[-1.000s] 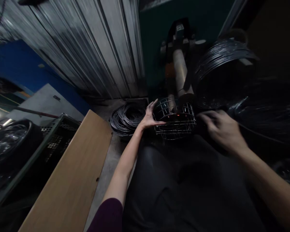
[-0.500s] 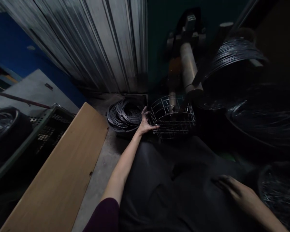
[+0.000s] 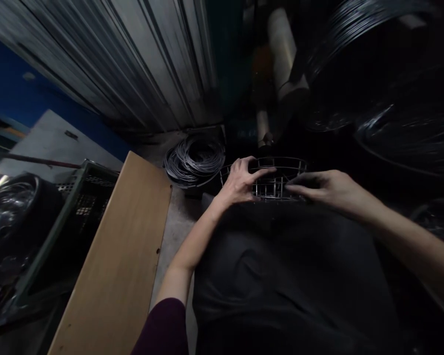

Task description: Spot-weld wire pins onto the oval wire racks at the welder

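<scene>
A round wire basket of thin metal bars sits low in front of me, just beyond the dark apron over my lap. My left hand is at the basket's left side with its fingers spread, the thumb and index finger apart over the bars. At the right side my right hand has its thumb and fingers around the basket's edge. The basket's near bottom part is hidden behind the apron.
Coils of grey wire lie left of the basket. A wooden board slants along the left, beside a green crate. Corrugated metal stands behind. A thick metal bar and large wire coils are at the right.
My right hand has moved from the apron up to the basket's right side. My left hand has shifted right, over the basket. The basket is nearer the apron, and the view has shifted.
</scene>
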The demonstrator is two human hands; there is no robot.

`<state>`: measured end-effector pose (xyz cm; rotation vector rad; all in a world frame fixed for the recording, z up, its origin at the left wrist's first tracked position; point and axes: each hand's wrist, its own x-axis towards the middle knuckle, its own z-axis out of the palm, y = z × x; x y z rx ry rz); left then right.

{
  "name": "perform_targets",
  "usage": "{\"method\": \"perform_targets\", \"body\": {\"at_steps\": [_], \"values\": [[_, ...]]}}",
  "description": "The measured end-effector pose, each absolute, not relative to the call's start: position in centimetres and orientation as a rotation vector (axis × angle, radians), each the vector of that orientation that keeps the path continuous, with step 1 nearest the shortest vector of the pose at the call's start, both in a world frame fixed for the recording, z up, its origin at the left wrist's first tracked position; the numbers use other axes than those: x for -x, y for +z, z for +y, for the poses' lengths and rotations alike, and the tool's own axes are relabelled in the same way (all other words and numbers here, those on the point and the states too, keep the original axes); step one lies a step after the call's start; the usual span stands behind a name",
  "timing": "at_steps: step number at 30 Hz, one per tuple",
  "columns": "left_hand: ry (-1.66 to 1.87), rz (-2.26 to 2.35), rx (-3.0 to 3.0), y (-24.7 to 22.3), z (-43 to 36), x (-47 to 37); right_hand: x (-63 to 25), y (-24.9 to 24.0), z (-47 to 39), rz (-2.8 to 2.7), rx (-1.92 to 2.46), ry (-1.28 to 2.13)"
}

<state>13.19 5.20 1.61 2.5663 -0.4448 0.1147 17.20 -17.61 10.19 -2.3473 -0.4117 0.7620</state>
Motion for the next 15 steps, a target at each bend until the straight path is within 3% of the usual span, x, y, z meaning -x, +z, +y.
{"method": "perform_targets", "body": {"at_steps": [4,8,12,15], "values": [[0.084,-0.372,-2.586,1.8,4.8,-13.3,-16.8,7.1,-18.7,-1.095,2.615,0.152],[0.082,-0.315,-2.532,1.6,5.3,-13.2,-16.2,5.0,-19.3,-1.398,2.752,-0.222],[0.129,-0.268,-2.467,1.3,6.0,-13.2,-15.6,5.9,-19.2,-1.414,2.669,-0.26],[0.166,-0.252,-2.44,0.7,6.4,-13.1,-15.0,7.3,-19.6,-1.205,2.442,0.097]]}}
